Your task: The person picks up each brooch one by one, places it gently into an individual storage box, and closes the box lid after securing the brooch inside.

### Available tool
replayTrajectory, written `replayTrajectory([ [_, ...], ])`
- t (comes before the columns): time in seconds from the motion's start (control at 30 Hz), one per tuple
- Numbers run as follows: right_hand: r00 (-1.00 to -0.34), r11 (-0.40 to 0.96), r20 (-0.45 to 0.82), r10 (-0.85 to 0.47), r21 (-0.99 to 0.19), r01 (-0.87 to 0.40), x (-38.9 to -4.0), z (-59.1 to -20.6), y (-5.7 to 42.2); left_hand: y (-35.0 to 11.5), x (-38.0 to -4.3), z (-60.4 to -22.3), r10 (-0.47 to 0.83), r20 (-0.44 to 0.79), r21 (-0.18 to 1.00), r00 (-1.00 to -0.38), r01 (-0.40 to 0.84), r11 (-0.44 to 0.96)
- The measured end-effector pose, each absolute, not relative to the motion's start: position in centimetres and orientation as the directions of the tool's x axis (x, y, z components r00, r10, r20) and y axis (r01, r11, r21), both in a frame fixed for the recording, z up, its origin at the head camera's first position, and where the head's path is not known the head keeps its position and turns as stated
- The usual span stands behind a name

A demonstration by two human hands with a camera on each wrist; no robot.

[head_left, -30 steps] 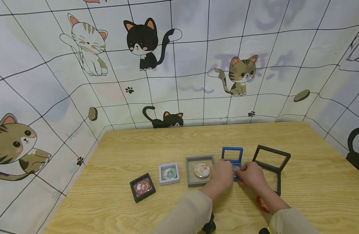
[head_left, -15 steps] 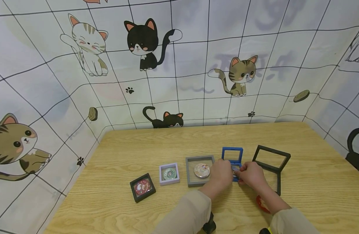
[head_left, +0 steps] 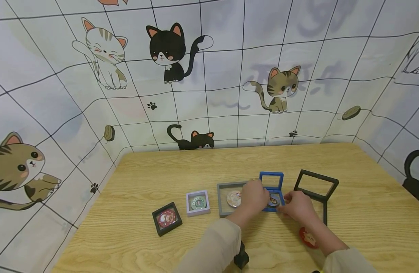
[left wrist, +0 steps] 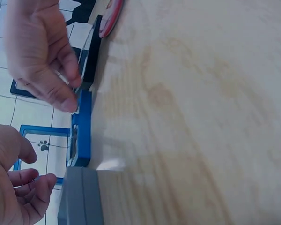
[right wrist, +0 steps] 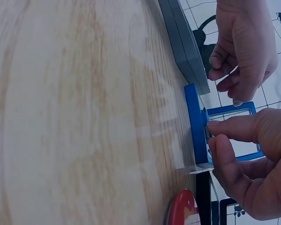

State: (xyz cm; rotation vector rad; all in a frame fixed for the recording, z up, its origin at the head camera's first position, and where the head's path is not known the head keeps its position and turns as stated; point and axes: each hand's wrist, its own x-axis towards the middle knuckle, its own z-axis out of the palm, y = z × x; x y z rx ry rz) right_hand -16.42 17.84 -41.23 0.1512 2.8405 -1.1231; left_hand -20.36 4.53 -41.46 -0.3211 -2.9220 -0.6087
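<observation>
A small blue display frame point(head_left: 272, 180) stands unfolded, its lid raised and its base flat on the table. In that base lies a round button badge point(head_left: 273, 200) with a dark picture. My right hand point(head_left: 298, 207) has its fingertips at the base's right edge, right by the badge; thumb and index finger stretch toward it in the right wrist view. My left hand point(head_left: 253, 196) hovers over the right part of a grey frame point(head_left: 226, 212), left of the blue one. Its fingers are loosely bent with nothing between them, as the left wrist view shows. That grey frame holds a pale round badge point(head_left: 234, 198), partly covered.
Left of the hands lie a lilac frame point(head_left: 197, 214) with a green badge and a black frame point(head_left: 167, 232) with a red badge. Rightward, an unfolded black frame point(head_left: 320, 175) stands behind the right hand. A loose red badge point(head_left: 308, 238) lies by the right forearm.
My left hand has drawn back left from the blue frame. My right hand has shifted slightly right, so the badge in the base shows more fully.
</observation>
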Motion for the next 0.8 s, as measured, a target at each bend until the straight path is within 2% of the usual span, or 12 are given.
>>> replayTrajectory([
  [0.27,-0.995,0.749,-0.095,0.025,-0.658,0.081,-16.4,-41.9,17.8,4.0,-21.3,-40.7,0.129,0.094,0.594,-0.987,0.160,0.788],
  [0.43,-0.996,0.767,-0.083,0.025,-0.637,0.072,-16.6,-42.0,17.7,3.8,-21.6,-40.1,0.162,0.036,0.715,-0.986,0.138,0.685],
  [0.57,-0.997,0.764,-0.077,0.027,-0.641,0.070,-16.5,-42.0,17.6,3.8,-21.8,-39.7,0.204,-0.023,0.740,-0.979,0.121,0.662],
  [0.8,-0.997,0.776,-0.077,0.024,-0.628,0.067,-16.5,-42.0,17.5,4.0,-22.2,-39.5,0.282,-0.120,0.688,-0.952,0.125,0.714],
])
